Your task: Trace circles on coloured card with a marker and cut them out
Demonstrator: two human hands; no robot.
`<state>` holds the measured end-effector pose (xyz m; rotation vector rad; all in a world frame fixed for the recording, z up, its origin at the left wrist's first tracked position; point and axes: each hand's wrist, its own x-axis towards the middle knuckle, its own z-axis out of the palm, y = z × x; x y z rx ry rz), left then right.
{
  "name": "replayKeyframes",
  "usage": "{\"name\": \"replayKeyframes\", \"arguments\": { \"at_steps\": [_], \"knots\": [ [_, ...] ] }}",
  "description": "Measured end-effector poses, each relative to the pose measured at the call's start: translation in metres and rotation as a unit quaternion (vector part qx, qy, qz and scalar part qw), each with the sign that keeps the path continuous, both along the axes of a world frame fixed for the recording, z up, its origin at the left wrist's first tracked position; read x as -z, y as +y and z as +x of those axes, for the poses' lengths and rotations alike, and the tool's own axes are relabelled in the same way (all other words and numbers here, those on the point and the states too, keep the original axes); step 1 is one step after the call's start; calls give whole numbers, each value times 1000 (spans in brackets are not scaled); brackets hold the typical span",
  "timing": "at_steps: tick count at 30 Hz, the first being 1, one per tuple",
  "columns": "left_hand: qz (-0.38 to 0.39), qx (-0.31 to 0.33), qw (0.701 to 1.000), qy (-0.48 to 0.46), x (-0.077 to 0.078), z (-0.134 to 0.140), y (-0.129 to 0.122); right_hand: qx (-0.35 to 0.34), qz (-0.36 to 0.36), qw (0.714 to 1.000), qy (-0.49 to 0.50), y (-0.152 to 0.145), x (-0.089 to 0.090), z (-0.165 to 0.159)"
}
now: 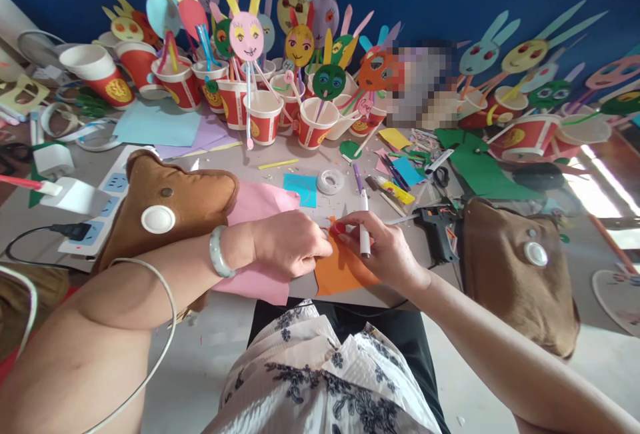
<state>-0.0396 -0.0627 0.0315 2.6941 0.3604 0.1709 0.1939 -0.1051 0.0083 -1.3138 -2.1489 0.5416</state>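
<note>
My right hand (pixel 383 244) grips a white marker (pixel 365 224) with a purple end pointing up and away. A small red round piece (pixel 340 228) is at its thumb and fingertips. Beneath both hands lies a sheet of orange paper (pixel 337 279) with a cut upper edge. My left hand (pixel 290 241), a pale bangle (pixel 220 252) on its wrist, is closed at the left side of that paper. What its fingers hold, if anything, is hidden. Pink paper (pixel 263 211) lies under the left forearm.
Red-and-white paper cups (pixel 263 117) with paper rabbit faces line the back. A brown cushion (pixel 185 187) lies left by a power strip (pixel 113 197), another cushion (pixel 510 274) right. A black glue gun (pixel 437 234), white tape roll (pixel 331 182) and blue paper square (pixel 300 190) lie ahead.
</note>
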Motion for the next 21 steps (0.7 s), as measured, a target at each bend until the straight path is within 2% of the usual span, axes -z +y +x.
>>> {"name": "replayKeyframes", "arguments": {
  "at_steps": [6,11,17,21],
  "knots": [
    [31,-69,996,-38,2,-1,2,3,7,1000,-6,0,0,1],
    [-2,-54,998,-23,6,1,4,0,7,1000,-11,0,2,1],
    [-37,-62,997,-19,4,1,6,-3,7,1000,-4,1,0,5],
    [-67,-72,995,-35,1,-1,6,11,23,999,44,-11,-4,13]
  ]
}}
